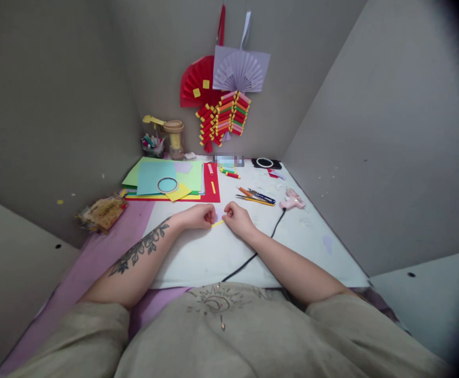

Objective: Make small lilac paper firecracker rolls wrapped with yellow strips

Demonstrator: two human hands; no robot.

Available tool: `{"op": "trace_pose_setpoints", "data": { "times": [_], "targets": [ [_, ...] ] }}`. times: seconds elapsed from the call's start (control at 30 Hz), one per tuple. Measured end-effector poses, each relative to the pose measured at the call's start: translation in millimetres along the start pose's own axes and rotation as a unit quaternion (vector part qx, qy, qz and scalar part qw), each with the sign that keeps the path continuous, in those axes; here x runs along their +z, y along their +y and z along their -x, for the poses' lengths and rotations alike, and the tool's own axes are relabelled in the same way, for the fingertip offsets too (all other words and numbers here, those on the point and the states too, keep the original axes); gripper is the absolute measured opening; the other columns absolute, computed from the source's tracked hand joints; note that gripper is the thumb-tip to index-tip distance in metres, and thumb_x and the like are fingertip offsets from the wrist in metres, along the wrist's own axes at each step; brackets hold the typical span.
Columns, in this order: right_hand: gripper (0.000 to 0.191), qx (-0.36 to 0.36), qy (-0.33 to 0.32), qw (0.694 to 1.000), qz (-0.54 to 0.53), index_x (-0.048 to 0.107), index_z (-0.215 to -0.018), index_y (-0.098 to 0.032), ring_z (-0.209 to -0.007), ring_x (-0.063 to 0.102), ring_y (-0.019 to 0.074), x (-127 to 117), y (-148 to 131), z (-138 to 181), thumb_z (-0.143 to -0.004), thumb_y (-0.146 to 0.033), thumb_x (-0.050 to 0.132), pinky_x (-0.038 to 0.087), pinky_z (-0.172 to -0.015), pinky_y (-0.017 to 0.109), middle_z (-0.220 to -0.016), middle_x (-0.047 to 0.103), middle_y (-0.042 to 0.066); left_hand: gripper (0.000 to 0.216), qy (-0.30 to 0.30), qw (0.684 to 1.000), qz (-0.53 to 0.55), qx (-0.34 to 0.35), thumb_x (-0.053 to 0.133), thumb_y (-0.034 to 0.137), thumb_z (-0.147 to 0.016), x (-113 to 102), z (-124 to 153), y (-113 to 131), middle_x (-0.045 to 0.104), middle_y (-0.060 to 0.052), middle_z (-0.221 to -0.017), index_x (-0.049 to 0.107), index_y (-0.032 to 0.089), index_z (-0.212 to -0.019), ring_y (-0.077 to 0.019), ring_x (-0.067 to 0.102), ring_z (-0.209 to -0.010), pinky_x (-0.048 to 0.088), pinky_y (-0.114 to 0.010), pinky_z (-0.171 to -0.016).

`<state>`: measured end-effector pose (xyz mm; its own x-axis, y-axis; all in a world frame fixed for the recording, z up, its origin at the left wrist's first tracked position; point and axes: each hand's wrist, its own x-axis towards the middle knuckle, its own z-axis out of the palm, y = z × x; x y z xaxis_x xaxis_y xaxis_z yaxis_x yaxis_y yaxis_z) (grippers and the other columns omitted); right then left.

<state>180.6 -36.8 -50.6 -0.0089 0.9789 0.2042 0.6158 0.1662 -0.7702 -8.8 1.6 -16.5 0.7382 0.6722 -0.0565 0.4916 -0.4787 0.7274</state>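
Note:
Both of my hands rest on the white work surface in front of me, fingers curled in. My left hand and my right hand face each other a few centimetres apart. A small yellow paper strip lies between them, and both hands pinch it at its ends. A pale lilac bit of paper shows just behind the strip.
Sheets of coloured paper with a tape ring lie at the back left. Scissors and pens, a pink glue gun with its black cord, and paper fans with firecracker strings on the wall.

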Motion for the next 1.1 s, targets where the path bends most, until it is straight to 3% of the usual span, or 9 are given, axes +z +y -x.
{"op": "trace_pose_setpoints", "data": {
  "times": [0.67, 0.9, 0.97, 1.1],
  "targets": [
    [0.013, 0.012, -0.016, 0.999, 0.026, 0.049, -0.078, -0.022, -0.057, 0.049, 0.0129, 0.0, -4.3, -0.8, -0.065, -0.018, 0.051, 0.035, -0.057, 0.024, -0.06, 0.051, -0.006, 0.022, 0.002, 1.0, -0.009, 0.0, 0.051, 0.011, -0.057, -2.1, 1.9, 1.4, 0.06, 0.0, -0.074, 0.053, 0.018, -0.077, -0.0137, 0.054, -0.066, 0.041, -0.023, -0.058],
    [0.022, -0.057, 0.048, 0.995, 0.069, 0.054, -0.079, -0.019, -0.069, 0.049, 0.0143, -11.3, 4.8, -7.8, -0.064, -0.005, 0.044, 0.039, -0.066, 0.025, -0.072, 0.05, -0.001, 0.023, 0.002, 1.0, -0.02, 0.015, 0.05, 0.011, -0.057, -1.3, 1.8, -3.1, 0.059, 0.001, -0.074, 0.053, 0.019, -0.078, -0.0136, 0.054, -0.066, 0.04, -0.023, -0.057],
    [0.024, -0.108, 0.015, 0.992, 0.064, 0.059, -0.078, -0.018, -0.076, 0.051, 0.0143, -13.9, -0.7, -3.0, -0.068, -0.003, 0.042, 0.04, -0.072, 0.025, -0.078, 0.051, 0.002, 0.022, 0.004, 1.0, -0.024, 0.018, 0.051, 0.011, -0.058, -1.5, 2.2, -2.1, 0.059, 0.0, -0.074, 0.053, 0.018, -0.078, -0.0136, 0.054, -0.066, 0.04, -0.023, -0.058],
    [0.028, -0.212, -0.136, 0.96, 0.124, 0.068, -0.086, -0.022, -0.082, 0.051, 0.0151, -13.9, -18.3, 15.0, -0.076, -0.008, 0.046, 0.039, -0.075, 0.026, -0.087, 0.052, 0.004, 0.021, -0.003, 1.0, -0.011, 0.008, 0.053, 0.013, -0.059, -1.7, 2.6, -0.2, 0.058, 0.0, -0.074, 0.052, 0.018, -0.079, -0.0138, 0.054, -0.066, 0.041, -0.023, -0.058]
  ]
}}
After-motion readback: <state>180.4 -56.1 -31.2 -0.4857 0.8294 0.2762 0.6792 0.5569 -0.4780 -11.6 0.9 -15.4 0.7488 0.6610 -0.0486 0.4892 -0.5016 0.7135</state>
